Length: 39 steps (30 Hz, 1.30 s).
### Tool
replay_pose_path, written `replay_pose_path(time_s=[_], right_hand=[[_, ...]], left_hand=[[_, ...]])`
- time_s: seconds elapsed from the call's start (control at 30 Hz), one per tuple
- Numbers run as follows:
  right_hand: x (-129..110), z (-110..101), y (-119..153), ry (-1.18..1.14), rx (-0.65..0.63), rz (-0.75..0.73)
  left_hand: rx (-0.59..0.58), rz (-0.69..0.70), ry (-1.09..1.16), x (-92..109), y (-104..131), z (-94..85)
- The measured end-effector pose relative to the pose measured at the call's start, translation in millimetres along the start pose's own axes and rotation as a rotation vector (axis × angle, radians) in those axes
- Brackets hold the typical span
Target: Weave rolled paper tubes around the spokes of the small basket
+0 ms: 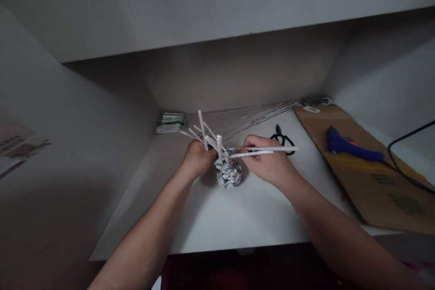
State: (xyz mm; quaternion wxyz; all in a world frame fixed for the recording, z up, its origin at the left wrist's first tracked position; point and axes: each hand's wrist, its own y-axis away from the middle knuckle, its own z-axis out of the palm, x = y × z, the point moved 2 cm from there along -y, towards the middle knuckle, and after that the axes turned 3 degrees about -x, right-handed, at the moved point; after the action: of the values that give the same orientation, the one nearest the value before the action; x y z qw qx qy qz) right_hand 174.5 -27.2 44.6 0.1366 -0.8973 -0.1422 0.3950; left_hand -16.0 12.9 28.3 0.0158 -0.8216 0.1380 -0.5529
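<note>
A small round woven paper basket (229, 174) stands on the white desktop between my hands. Rolled paper sticks (201, 128) rise and fan out from its top, several toward the left and the back. My left hand (199, 156) is closed around the left side of the basket's top, at the base of the sticks; its fingertips are partly hidden. My right hand (263, 158) is pinched on a paper stick at the basket's right side. Two paper sticks (268, 150) run rightward across the back of that hand.
Black-handled scissors (282, 138) lie behind my right hand. A blue glue gun (353, 147) with a black cord rests on a cardboard sheet (367, 190) at the right. Long thin paper rolls (268, 115) lie along the back. A white-and-green packet (171, 122) sits at back left.
</note>
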Motion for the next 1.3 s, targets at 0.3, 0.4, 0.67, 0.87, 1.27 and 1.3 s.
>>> replay_pose_path(time_s=[0.3,0.4,0.67,0.87,1.27,1.3], right_hand=[[6.3,11.8,-3.9,-0.253,-0.053,0.024],[9.9,12.1,-5.8,-0.281,-0.050,0.058],[18.3,19.1,-11.4,-0.427,-0.071,0.116],[7.7,23.3,-10.4,-0.605,-0.062,0.044],[3.6,21.7,-8.8,-0.519,-0.068,0.084],[1.1,20.8,-6.5,-0.391,-0.026,-0.010]], left_hand=[[-0.034,-0.034,0.013,2.2,0.5,-0.1],[-0.032,-0.068,0.082,5.7,1.7,1.6],[-0.011,-0.064,0.133,6.4,0.2,1.1],[-0.044,-0.009,0.165,8.7,1.8,1.3],[-0.038,-0.002,0.096,8.0,0.1,2.9],[-0.051,0.012,0.096,8.9,0.4,3.8]])
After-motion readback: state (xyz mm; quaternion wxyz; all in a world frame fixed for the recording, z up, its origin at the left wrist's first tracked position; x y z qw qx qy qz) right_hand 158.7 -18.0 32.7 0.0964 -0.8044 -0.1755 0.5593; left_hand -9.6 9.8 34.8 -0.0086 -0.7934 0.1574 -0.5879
